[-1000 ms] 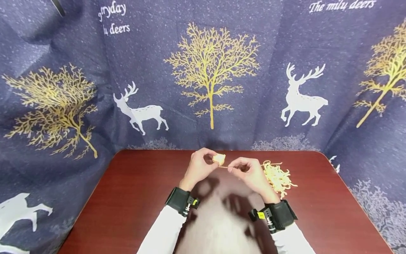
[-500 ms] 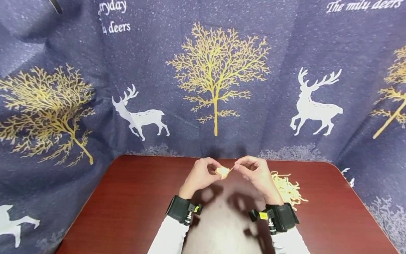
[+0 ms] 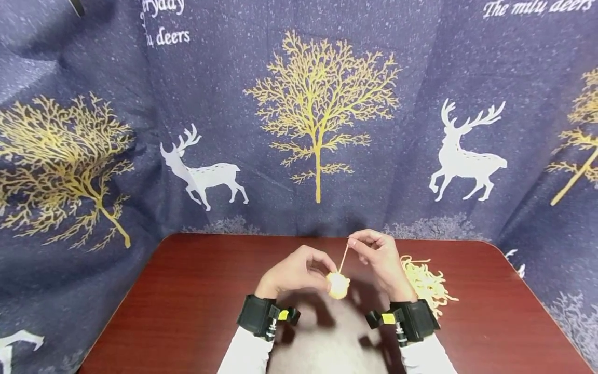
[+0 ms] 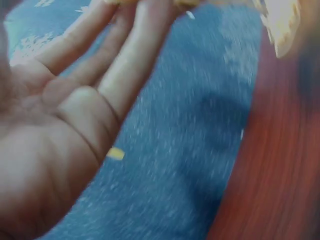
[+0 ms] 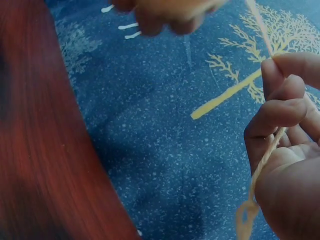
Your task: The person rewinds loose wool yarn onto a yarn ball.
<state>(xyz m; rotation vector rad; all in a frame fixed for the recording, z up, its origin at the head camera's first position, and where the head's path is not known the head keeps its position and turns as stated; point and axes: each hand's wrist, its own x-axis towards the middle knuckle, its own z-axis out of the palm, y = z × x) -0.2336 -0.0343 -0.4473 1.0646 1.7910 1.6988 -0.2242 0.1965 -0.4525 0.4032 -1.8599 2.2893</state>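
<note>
My left hand [image 3: 296,270] holds a small pale-yellow ball of yarn [image 3: 338,285] at its fingertips, above the table. From the top of the ball a taut strand of yarn [image 3: 343,258] slants up to my right hand [image 3: 380,257], which pinches it between thumb and fingertip. In the right wrist view the yarn [image 5: 265,160] also passes by the curled fingers and hangs down below the palm. The left wrist view shows the left palm [image 4: 55,135] and long fingers; the fingertips are cut off at the top edge.
A loose, tangled pile of the same yarn [image 3: 425,283] lies on the red-brown table [image 3: 196,291], right of the right hand. A dark blue cloth [image 3: 280,218] printed with trees and deer hangs close behind the table's far edge.
The left hand and the ball have moved down and slightly right, turning the ball. The right hand stays higher, and the strand between the hands has become longer and steeper.
</note>
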